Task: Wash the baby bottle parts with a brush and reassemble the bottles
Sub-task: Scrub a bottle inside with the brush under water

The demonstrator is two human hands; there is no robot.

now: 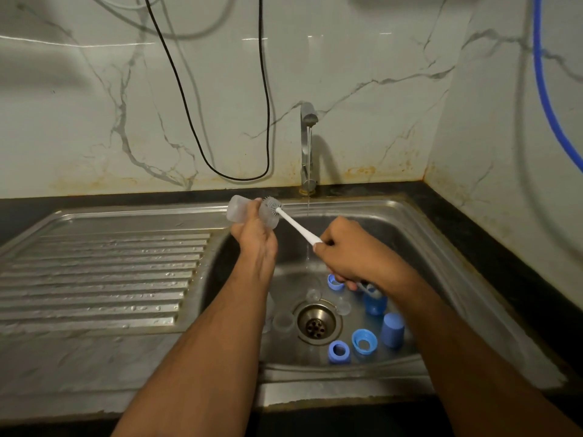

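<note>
Both forearms reach in from the near edge over the steel sink [419, 216], the landmark for everything else. Above the basin's far-left corner the left hand [255, 234] has its fingers wrapped round a clear baby bottle [239, 211], lying almost level with its mouth turned right. To the right, over the middle of the basin, the right hand [350, 250] is closed round the white handle of the brush [293, 223], whose grey bristle head sits at the bottle's mouth.

To scrub well, the person would likely steady the bottle, line the handle up with its axis, push the head to the base and twist, then rinse under the thin stream falling from the tap [307, 143] at the sink's back rim.

Left of the basin runs the ribbed, wet draining board [101, 279]. On the basin floor round the drain [317, 323] lie the unwashed parts: a blue cap [392, 329], blue collar rings [364, 340] and clear pieces, too faint to name.

Behind the sink rises a marbled wall [79, 105], rust-stained along its foot, with a black cable [202, 149] looping down it and a blue hose [549, 105] at the right.
</note>
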